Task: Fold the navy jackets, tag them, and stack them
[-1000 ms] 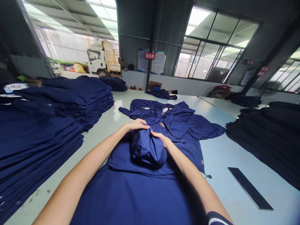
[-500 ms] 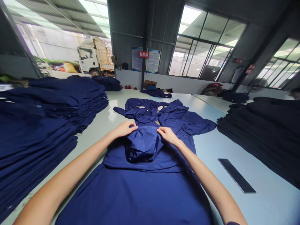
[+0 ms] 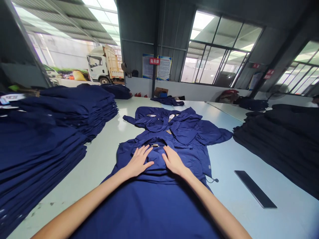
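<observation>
A navy blue garment (image 3: 154, 199) lies spread along the pale table (image 3: 231, 166) in front of me. Its hood (image 3: 159, 151) is laid flat at the far end. My left hand (image 3: 138, 162) rests flat on the hood, fingers spread. My right hand (image 3: 173, 161) lies flat beside it, fingers stretched out, pressing the same cloth. A drawcord end (image 3: 213, 180) trails off the garment's right edge. Beyond the hood lies a second crumpled navy garment (image 3: 179, 124).
A tall stack of folded navy garments (image 3: 45, 132) fills the left side. A pile of black garments (image 3: 284, 142) lies on the right. A dark flat strip (image 3: 255, 189) lies on the table at my right. Windows and a truck show behind.
Both hands had pinched the bunched hood and held it up. Now the hood is turned over and laid flat, and both hands are open on it, nearer to me.
</observation>
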Tool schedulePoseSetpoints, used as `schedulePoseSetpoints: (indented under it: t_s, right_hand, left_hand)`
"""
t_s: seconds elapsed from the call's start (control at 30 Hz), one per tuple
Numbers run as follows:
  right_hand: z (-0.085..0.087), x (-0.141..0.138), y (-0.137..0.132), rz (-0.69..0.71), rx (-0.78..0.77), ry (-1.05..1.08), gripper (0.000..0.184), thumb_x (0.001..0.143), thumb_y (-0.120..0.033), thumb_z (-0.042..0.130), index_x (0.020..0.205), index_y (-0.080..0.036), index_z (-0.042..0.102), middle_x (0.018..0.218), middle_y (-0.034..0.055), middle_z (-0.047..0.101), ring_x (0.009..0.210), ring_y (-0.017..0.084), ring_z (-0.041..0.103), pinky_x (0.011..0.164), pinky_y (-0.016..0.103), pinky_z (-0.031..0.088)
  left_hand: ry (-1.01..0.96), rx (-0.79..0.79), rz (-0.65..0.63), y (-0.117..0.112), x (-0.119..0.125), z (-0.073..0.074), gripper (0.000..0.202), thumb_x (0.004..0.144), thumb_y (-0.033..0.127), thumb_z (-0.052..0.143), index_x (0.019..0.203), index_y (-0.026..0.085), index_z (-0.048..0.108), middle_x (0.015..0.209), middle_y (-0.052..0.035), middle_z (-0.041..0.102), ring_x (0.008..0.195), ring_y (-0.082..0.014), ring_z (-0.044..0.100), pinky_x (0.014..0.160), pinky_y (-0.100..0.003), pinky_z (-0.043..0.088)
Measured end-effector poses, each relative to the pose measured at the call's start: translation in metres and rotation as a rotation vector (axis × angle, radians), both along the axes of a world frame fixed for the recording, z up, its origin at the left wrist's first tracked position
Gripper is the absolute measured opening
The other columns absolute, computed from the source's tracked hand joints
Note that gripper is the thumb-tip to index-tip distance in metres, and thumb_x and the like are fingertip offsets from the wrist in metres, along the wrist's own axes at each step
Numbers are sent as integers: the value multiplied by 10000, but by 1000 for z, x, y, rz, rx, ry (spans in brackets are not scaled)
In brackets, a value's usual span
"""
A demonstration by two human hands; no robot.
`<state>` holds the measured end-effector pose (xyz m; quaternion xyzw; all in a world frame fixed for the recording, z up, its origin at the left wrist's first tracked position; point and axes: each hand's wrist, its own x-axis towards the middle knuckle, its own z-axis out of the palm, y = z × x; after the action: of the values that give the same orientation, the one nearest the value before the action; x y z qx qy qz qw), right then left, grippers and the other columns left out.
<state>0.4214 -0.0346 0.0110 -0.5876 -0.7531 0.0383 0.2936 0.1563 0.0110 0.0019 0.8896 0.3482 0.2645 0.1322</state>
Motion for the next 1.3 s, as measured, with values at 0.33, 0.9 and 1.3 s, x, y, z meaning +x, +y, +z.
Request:
schedulePoseSetpoints:
  t_s: [0.33,0.9,1.3]
  right_hand:
    - [-32,-8,-13,44,64,-231,637,1086,-444,335,1617,-99,404,1674,175,366,1599,296,265,1309,538,220]
    - [-27,-3,-180,23,-17,-128,591,1083,-422,369,1591,-132,459,1667,141,397,1576,264,330,1307,490,272]
    - [-21,28,-317,-126,26,-121,470,1060,-421,414,1402,-227,672,1497,140,609,1407,307,561,1206,529,438]
  left_hand:
    - [84,-97,7,5,0,-23,640,1056,620,340,1599,297,443,1744,-103,260,1625,-363,142,1282,-635,156]
    - [31,68,29,-133,-92,-40,517,1080,427,362,1561,286,489,1681,-78,408,1546,-258,396,1306,-540,235]
    - [13,86,235,-244,-188,-42,445,1013,512,456,1310,300,710,1401,-101,668,1328,-313,602,1144,-513,492]
